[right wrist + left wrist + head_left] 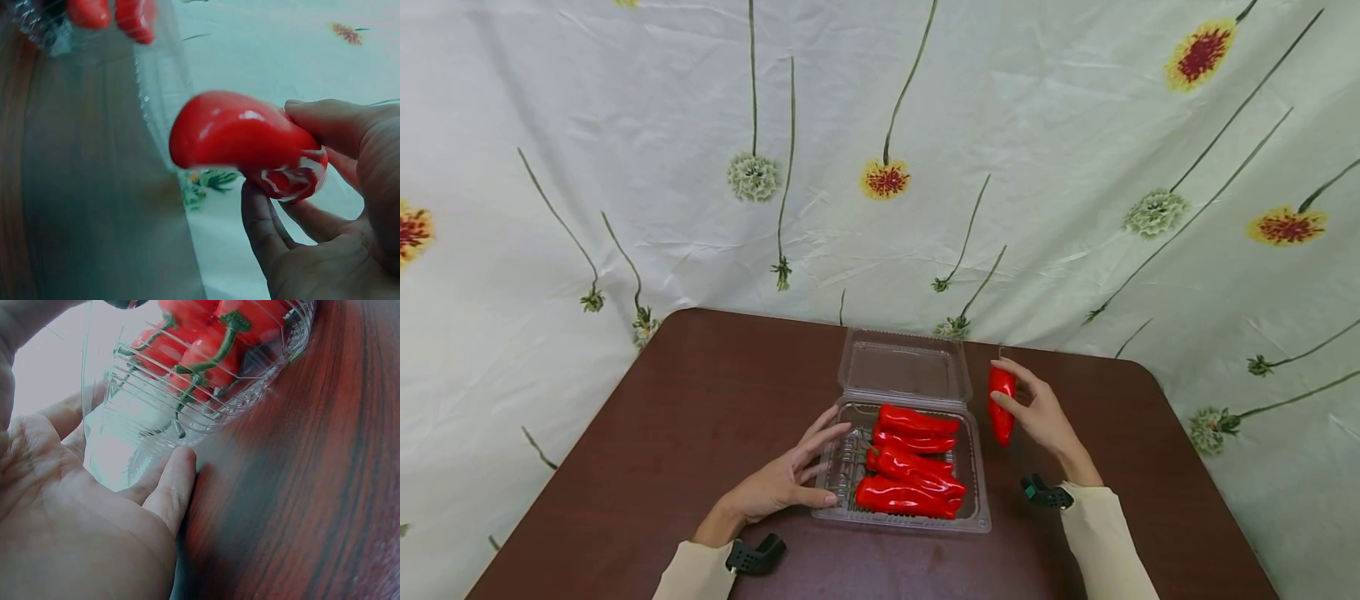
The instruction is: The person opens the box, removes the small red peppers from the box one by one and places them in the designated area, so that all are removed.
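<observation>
A clear plastic clamshell container [917, 527] stands on the table with its lid [904, 367] folded back. Several glossy red peppers [912, 467] lie side by side in it, green stems [212, 362] toward the left. My left hand [786, 479] rests at the container's left side, thumb at the near corner and straight, spread fingers along the rim. To the right of the container, my right hand [1033, 412] holds one red pepper [1002, 407] between thumb and fingers. That pepper [231, 131] points its rounded tip toward the right wrist camera.
A dark reddish-brown table [722, 383] with rounded far corners bears everything. Behind it hangs a pale cloth [685, 108] printed with flowers. Black bands with small devices [756, 554] sit on both wrists, next to cream sleeves [1105, 533].
</observation>
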A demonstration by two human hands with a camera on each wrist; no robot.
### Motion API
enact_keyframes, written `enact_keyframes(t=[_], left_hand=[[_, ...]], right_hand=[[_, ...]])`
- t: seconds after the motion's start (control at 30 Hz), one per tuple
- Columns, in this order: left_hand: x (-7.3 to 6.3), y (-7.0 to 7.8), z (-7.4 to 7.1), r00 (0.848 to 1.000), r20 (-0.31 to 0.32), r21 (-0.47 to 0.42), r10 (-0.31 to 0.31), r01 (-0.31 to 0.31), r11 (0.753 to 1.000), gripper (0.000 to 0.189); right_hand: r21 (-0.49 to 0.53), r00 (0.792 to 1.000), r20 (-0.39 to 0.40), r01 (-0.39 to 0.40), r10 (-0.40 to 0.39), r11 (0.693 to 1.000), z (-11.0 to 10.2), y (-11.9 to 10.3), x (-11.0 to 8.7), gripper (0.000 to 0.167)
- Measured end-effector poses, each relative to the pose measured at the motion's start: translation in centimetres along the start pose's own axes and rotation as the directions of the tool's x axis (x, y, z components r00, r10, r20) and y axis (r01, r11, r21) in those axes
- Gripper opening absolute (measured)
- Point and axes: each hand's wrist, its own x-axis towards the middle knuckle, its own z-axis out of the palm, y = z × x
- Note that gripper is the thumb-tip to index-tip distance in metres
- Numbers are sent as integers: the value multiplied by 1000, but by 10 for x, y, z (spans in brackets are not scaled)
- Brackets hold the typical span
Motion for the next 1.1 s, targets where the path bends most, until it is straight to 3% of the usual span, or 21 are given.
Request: enact_keyframes(t=[0.43,0.83,0.97,1.1], left_hand=[[0,1,-1,1000,-7,8,-9,9,1000,87],[0,1,0,1000,-1,7,-4,4,1000,87],[0,1,-1,1000,3,-1,-3,3,1000,88],[0,2,0,1000,3,-3,-3,3,1000,88]], right_hand=[[-59,987,-12,-161,160,985,2,23,-1,50],[-27,984,41,-170,171,985,4,38,-6,53],[-26,983,59,-173,174,985,5,33,-7,55],[-49,980,73,-182,186,982,4,15,-9,52]])
